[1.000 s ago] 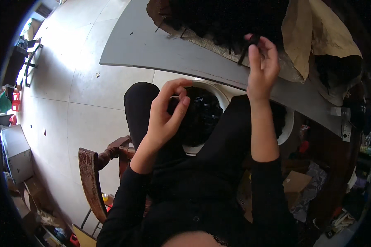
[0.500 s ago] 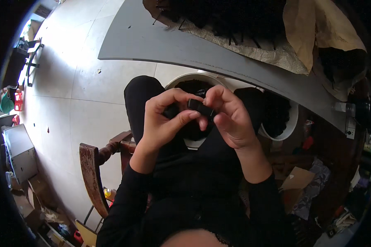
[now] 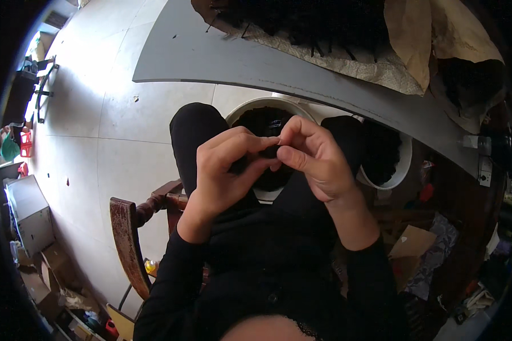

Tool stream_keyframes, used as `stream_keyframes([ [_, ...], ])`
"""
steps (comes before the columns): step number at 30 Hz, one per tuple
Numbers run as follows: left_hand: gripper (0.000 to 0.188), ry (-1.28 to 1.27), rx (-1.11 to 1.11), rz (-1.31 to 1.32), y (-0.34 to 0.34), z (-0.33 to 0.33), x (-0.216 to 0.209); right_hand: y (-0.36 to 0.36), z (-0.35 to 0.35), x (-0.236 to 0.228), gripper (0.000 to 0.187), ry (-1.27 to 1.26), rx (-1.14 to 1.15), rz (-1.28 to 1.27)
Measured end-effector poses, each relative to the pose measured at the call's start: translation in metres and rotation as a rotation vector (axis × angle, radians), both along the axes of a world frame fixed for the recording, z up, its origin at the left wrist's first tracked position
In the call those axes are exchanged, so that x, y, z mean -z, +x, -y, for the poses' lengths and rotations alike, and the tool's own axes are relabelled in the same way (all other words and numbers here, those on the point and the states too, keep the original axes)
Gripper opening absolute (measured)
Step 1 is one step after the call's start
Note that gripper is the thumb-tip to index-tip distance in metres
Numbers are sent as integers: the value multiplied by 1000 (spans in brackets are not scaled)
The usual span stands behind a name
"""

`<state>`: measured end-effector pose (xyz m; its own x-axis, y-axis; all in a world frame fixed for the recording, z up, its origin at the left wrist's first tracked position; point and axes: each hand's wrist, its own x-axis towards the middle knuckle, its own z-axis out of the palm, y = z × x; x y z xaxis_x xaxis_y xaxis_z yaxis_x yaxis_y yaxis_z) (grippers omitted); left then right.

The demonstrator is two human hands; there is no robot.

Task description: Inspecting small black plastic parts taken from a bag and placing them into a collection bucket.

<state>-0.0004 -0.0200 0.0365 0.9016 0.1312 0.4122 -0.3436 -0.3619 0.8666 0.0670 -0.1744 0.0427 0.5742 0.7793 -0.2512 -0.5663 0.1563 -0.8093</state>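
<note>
My left hand (image 3: 224, 165) is closed in a pinch. Between its thumb and fingers sits a small black piece (image 3: 270, 152), mostly hidden by the fingers and hard to tell from the dark background. My right hand (image 3: 318, 156) meets it, thumb and index finger pinched together at the left fingertips; what lies in that pinch is too small to make out. Beneath both hands, between my knees, stands a white bucket (image 3: 236, 112) with a heap of black pieces (image 3: 256, 120) in it.
Ahead and to the right runs a grey tabletop (image 3: 210, 62), bearing an opened tan sack (image 3: 407, 45) and a pile of black pieces (image 3: 324, 20). A second white bucket (image 3: 404, 165) with black contents stands by my right knee. On the left is a wooden chair arm (image 3: 125, 238).
The black piece, plainly visible before, is now mostly covered by my fingers. My right thumb and index finger have come together against the left fingertips.
</note>
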Motion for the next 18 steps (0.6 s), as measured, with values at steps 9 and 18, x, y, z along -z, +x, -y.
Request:
stream_keyframes([
  [9, 25, -51, -12, -69, 1, 3, 0, -4, -3, 10, 10, 75, 132, 18],
  [18, 29, -158, 41, 178, 0, -6, 12, -11, -1, 7, 54, 222, 8, -55],
])
